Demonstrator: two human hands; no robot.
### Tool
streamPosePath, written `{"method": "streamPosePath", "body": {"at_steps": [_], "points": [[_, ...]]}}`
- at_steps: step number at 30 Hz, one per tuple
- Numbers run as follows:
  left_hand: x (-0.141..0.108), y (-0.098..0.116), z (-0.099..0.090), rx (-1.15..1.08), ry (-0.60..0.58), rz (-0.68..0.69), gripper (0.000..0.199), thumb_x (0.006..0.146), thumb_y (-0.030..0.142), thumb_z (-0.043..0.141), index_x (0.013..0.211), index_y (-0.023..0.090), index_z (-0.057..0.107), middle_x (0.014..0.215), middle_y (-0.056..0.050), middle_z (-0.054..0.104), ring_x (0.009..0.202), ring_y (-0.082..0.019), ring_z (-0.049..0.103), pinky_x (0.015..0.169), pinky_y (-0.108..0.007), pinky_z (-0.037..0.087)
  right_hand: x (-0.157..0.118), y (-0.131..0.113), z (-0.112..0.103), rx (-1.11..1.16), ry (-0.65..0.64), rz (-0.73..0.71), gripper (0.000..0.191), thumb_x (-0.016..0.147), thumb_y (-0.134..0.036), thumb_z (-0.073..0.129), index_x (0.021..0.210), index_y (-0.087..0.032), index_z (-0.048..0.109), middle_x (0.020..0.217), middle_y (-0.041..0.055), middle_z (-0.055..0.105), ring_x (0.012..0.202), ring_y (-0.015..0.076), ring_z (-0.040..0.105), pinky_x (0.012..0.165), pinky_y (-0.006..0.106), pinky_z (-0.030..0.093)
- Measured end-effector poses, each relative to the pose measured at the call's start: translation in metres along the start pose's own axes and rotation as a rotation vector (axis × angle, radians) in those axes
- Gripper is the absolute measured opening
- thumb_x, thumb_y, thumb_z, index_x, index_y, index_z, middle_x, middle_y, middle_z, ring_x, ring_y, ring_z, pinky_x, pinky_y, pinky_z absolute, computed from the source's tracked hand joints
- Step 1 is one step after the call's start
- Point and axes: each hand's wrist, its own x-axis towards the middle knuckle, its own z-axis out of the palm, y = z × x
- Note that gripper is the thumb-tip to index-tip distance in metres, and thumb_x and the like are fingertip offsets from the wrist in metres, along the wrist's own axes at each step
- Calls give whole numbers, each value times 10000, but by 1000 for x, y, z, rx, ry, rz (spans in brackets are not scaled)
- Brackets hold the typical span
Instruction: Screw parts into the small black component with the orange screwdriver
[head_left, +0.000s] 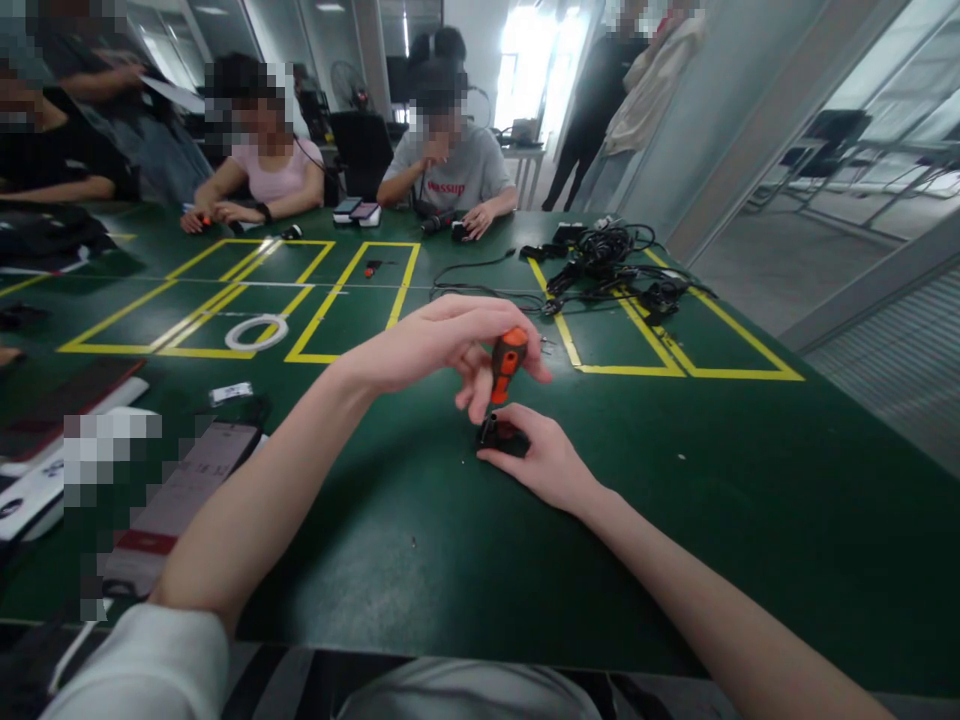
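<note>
Along the left edge of the green table (pixel 352 560) we have a long white device (pixel 34 490), partly blurred, and next to it a flat rectangular device with a greyish screen and a red band (pixel 187 480). Just beyond lies a small white label-like packet (pixel 231 392), then a flat white ring (pixel 231 336) by the yellow tape outlines. Across the table, a person in a pink top (pixel 277 180) sits left of a person in a grey shirt (pixel 457 165).

Near the middle, our left hand (pixel 450 335) curls its fingers round the orange and dark grey handle of a screwdriver (pixel 510 360), which stands almost upright, its top leaning slightly right. Directly beneath it, a small black part (pixel 491 435) sits low over the table; we cannot tell whether the screwdriver's tip touches it. Our right hand (pixel 551 455) pinches that part between thumb and fingers. Farther right, beyond our hands, we see a tangled heap of black cables (pixel 607 255).
</note>
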Motion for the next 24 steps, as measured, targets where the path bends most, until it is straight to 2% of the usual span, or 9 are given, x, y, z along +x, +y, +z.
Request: {"method": "streamPosePath", "body": {"at_steps": [2,5,7,10,12,15,17,20,24], "points": [[0,-3,-1,32,28,20,333,1028,445,533,1043,140,665,1046,-117,775,569,-98,678,486,-189,492,-1,-2,0,-9,53,-27,354,830,-293,778,1126,-216,599,1033,65,686,833,211,667,767,376,579],[1,-2,1,151,123,75,314,980,450,636,1062,150,677,942,-82,765,616,-98,666,499,-179,471,-4,-11,-6,-41,258,-140,557,810,-337,751,1297,-211,511,1235,149,608,861,231,640,723,401,576],[1,1,2,222,161,103,318,956,453,674,1068,156,691,898,-64,750,642,-100,647,515,-185,472,-7,-20,-8,-66,311,-270,464,840,-294,683,1273,-220,533,1176,147,629,935,264,646,749,414,571],[1,5,6,314,162,116,302,951,442,675,1003,146,705,859,-56,724,669,-107,635,556,-203,491,-12,-37,-2,-67,95,-529,305,906,-253,600,1209,-225,613,1103,114,724,954,243,684,834,406,562],[1,6,10,384,182,135,283,944,418,679,893,140,681,802,-42,696,664,-110,628,574,-216,493,-17,-49,11,-79,-155,-643,297,976,-274,528,1238,-193,642,1223,101,754,1092,226,684,930,386,543],[1,6,15,573,304,213,317,903,380,716,722,162,576,669,10,605,589,-93,555,529,-214,424,-25,-62,33,-149,-455,-793,385,1056,-372,442,1276,-147,665,1418,71,685,1326,214,599,1065,365,487],[0,5,17,751,390,269,396,901,372,708,638,178,485,587,37,522,535,-82,477,493,-219,344,-30,-65,42,-189,-545,-830,468,1062,-438,430,1276,-103,676,1438,84,671,1331,234,607,1111,371,469],[-2,6,18,988,426,306,438,954,367,615,603,194,419,525,46,448,496,-87,418,490,-244,277,-33,-61,42,-232,-591,-744,584,1065,-511,429,1366,-53,628,1500,116,615,1412,254,554,1195,383,417],[-1,5,17,1213,436,299,413,1015,392,492,654,191,494,549,23,512,507,-112,465,514,-265,275,-29,-45,26,-231,-569,-578,674,1041,-556,472,1452,-31,568,1563,160,528,1470,274,496,1246,408,385]]}}
